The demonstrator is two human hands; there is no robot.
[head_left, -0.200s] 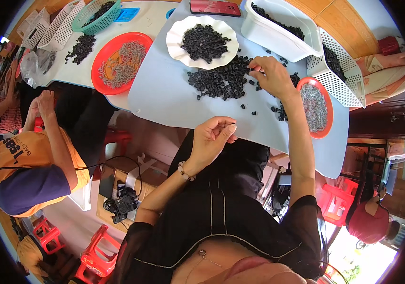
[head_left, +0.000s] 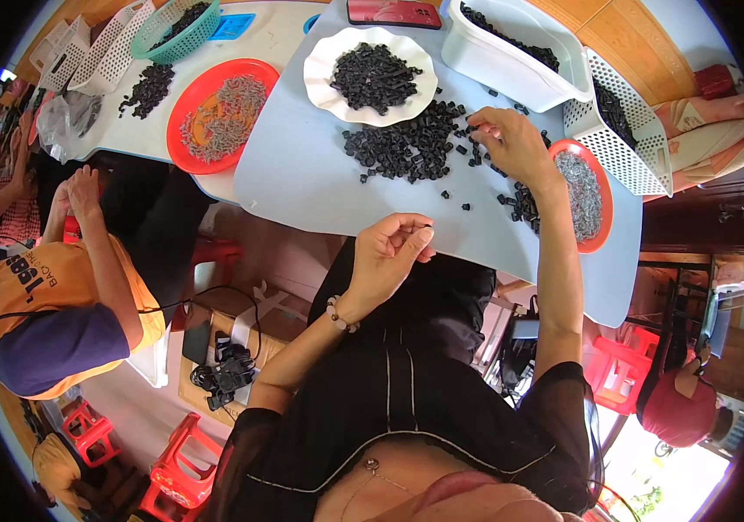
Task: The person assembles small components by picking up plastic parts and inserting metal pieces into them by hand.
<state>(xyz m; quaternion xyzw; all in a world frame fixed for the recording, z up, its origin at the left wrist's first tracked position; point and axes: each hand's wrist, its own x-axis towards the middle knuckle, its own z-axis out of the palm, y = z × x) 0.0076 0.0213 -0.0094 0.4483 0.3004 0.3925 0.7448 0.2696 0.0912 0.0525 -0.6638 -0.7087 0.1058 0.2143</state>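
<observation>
My left hand (head_left: 392, 254) is held over my lap at the table's near edge, thumb and fingers pinched together. A dark speck of a small black part shows at their tips, mostly hidden. My right hand (head_left: 516, 150) reaches over the table, its thumb and forefinger closing on a small black plastic part at the right side of a loose pile of black parts (head_left: 402, 150). Beyond the pile stands a white scalloped plate (head_left: 320, 83) heaped with similar black pieces. Next to my right wrist, an orange-red dish (head_left: 603, 233) holds small clear or silvery pieces.
A white tub (head_left: 511, 74) and a white perforated basket (head_left: 642, 148) with black parts stand far right, near a phone (head_left: 394, 13). On the left are a red plate (head_left: 179, 143) of small greyish pieces and a green basket (head_left: 141, 39). A person in yellow (head_left: 67, 287) sits left.
My right hand has moved slightly right, away from the middle of the pile. My left hand stays where it was, still pinched.
</observation>
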